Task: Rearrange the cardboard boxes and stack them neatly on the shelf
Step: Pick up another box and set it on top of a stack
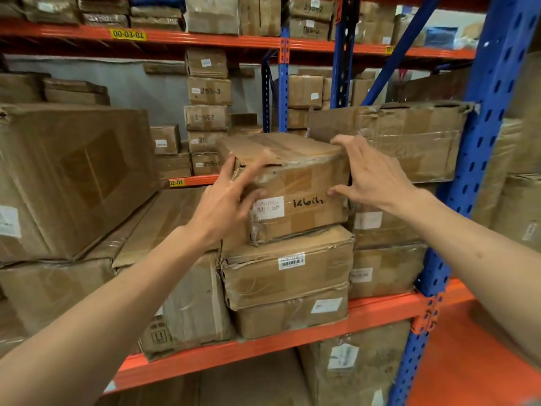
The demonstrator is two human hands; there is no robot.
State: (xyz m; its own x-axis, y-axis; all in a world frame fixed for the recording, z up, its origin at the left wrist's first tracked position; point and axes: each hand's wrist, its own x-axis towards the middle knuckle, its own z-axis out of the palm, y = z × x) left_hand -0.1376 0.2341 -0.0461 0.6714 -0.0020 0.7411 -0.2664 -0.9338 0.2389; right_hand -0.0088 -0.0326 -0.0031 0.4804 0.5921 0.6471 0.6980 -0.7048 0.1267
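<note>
Left hand spread against the near left corner of a top cardboard box, thumb up at the torn upper edge, fingers fanned across the taped front face beside a white barcode label; right hand also spread, fingertips hooked over the box's upper right corner, thumb pressed to the front face just right of a black handwritten scrawl; both bare forearms reaching in from the lower corners. Top cardboard box resting slightly skewed on a stack of two flatter boxes: a middle box with a barcode sticker, and a bottom box sitting on the orange shelf beam. Just right of the held box, touching or nearly so, a long battered carton lying on more boxes against the blue upright. To the left, a large tilted carton over flattened, crumpled boxes. Further back, a tall column of small boxes marked 255-3; above, another orange beam carrying a yellow tag reading 00-03-01, more boxes on top.
</note>
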